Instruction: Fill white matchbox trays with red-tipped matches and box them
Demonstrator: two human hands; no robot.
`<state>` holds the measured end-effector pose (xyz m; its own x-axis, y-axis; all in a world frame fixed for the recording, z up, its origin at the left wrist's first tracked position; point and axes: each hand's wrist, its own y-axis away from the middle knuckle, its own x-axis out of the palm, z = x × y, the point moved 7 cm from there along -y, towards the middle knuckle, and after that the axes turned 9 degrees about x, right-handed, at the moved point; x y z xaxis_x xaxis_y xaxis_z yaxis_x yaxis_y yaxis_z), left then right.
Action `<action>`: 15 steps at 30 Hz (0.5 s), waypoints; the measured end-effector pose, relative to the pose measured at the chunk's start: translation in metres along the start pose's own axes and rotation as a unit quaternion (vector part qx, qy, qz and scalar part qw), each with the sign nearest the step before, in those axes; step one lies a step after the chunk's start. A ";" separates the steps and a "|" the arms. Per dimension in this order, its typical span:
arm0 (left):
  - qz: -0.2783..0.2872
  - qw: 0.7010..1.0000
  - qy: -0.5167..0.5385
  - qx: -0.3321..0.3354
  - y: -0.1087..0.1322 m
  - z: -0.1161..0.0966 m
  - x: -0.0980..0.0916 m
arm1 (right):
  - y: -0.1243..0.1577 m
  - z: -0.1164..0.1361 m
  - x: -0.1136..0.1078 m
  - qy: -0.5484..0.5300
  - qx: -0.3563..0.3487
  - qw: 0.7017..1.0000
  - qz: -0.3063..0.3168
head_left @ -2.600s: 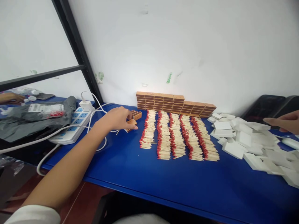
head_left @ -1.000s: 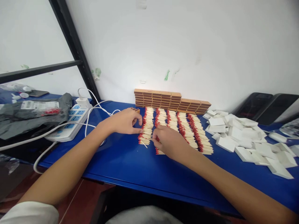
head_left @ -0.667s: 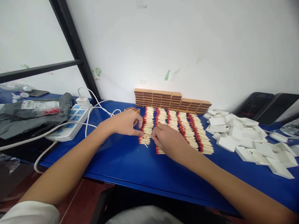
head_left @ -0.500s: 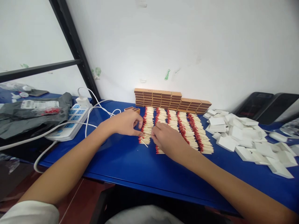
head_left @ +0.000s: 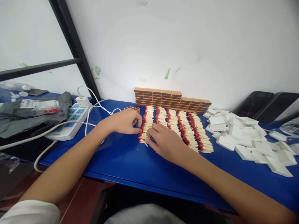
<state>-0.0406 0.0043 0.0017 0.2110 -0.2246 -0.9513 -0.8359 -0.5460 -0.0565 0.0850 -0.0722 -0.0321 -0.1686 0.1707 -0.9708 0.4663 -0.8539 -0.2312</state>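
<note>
Several rows of red-tipped matchsticks (head_left: 187,130) lie side by side on a blue table (head_left: 121,161). My left hand (head_left: 125,121) rests curled against the left edge of the leftmost row, fingertips touching the matches. My right hand (head_left: 163,141) is pinched over the near end of that row, thumb and fingers closed on a few matchsticks (head_left: 146,137). Behind the rows, brown matchbox sleeves (head_left: 173,100) are stacked against the wall. A few loose brown sleeves (head_left: 132,108) lie just past my left hand.
A heap of white inner trays (head_left: 247,137) fills the right side. A white power strip (head_left: 67,126) with cables and a grey plastic bag (head_left: 30,112) lie at the left. Black cases (head_left: 268,107) lean on the wall at the far right.
My left hand left the loose brown sleeves and came to the leftmost match row. My right hand came in from the far right and has shifted left onto that row's near end, pinching matches.
</note>
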 end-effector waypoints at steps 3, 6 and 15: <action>0.000 1.000 0.000 -0.001 0.000 -0.001 0.000 | 0.003 0.001 -0.003 -0.014 0.008 1.000 -0.013; -0.003 1.000 -0.002 -0.006 0.000 -0.003 -0.002 | 0.004 0.001 -0.001 -0.007 0.011 1.000 -0.005; -0.006 1.000 -0.015 0.002 0.002 -0.001 -0.002 | 0.002 -0.002 0.004 -0.004 0.013 1.000 0.013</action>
<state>-0.0417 0.0030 0.0040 0.2063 -0.1940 -0.9591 -0.8349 -0.5460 -0.0691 0.0873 -0.0722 -0.0370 -0.1641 0.1453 -0.9757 0.4481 -0.8702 -0.2049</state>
